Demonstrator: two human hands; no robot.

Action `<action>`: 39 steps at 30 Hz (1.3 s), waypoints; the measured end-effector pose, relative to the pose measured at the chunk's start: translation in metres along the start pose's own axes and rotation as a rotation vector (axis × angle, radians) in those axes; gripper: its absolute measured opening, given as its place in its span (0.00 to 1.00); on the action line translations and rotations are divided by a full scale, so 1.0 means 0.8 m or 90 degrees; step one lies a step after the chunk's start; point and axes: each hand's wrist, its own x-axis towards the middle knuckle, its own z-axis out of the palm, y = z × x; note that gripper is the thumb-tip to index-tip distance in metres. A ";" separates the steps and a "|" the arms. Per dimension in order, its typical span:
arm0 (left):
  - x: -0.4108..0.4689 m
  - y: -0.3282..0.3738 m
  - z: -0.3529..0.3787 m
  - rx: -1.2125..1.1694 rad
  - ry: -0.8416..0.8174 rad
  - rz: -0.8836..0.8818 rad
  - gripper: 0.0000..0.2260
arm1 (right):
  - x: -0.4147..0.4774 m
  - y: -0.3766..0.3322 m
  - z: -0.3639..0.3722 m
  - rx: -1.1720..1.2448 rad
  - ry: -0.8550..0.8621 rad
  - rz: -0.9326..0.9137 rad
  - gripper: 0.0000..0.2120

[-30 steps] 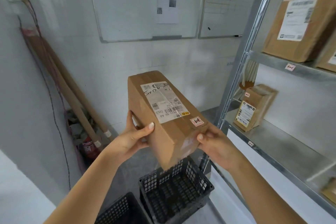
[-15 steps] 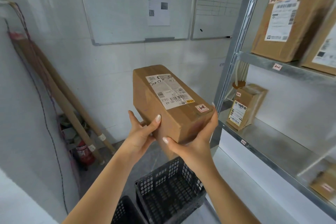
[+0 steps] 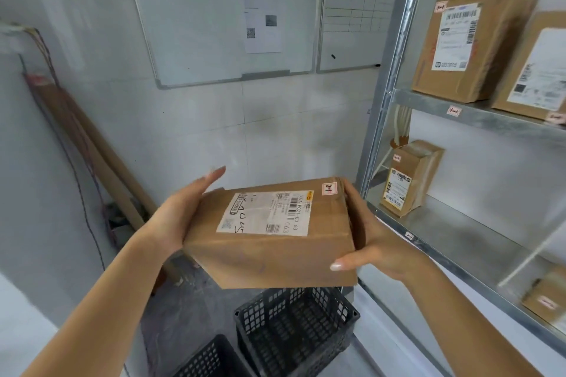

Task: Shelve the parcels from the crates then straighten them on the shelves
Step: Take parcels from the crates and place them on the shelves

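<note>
From the head camera, the person holds one brown parcel [image 3: 275, 232] in the air between the two hands. It is above the crates and just left of the metal rack [image 3: 395, 70], and it is not yet on any shelf. The parcel lies almost flat. One white label [image 3: 266, 213] faces up, and one small sticker with a red mark [image 3: 329, 189] sits at the far right corner.

The left hand [image 3: 180, 211] presses flat against the left end of the parcel, with its fingers straight and pointing away, not curled. The right hand [image 3: 376, 242] grasps the right end, with the thumb bent onto the near face and the fingers round the far side.

Two black crates stand on the floor. The first crate [image 3: 294, 327] is directly under the parcel. The second crate [image 3: 208, 358] is beside it on the left and is cut off by the lower edge.

The rack carries four more parcels. Two large boxes [image 3: 468, 46] [image 3: 536, 70] stand side by side on the upper shelf [image 3: 428, 101]. On the middle shelf [image 3: 459, 239], one small box [image 3: 407, 177] stands upright at the far end. One blurred box [image 3: 548, 300] is near the right edge, well apart from the small one.

Two whiteboards [image 3: 214, 24] [image 3: 358, 9] hang side by side on the wall behind.
</note>
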 end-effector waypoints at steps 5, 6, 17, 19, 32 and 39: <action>-0.010 -0.013 -0.001 0.090 -0.038 0.002 0.33 | -0.002 -0.016 -0.005 0.008 0.030 0.000 0.57; -0.017 -0.018 0.002 0.084 -0.046 0.019 0.35 | -0.003 -0.018 -0.006 0.002 0.052 0.002 0.55; -0.033 -0.027 0.056 0.038 0.011 0.127 0.44 | -0.022 -0.054 0.034 -0.083 0.486 -0.076 0.46; -0.035 -0.019 0.079 0.045 0.002 0.148 0.41 | -0.033 -0.071 0.035 -0.040 0.500 -0.084 0.46; -0.101 0.010 0.281 0.051 -0.288 0.265 0.32 | -0.199 -0.129 0.017 -0.038 0.543 -0.154 0.41; -0.200 0.000 0.373 0.095 -0.415 0.240 0.30 | -0.365 -0.149 0.039 -0.073 0.642 -0.135 0.39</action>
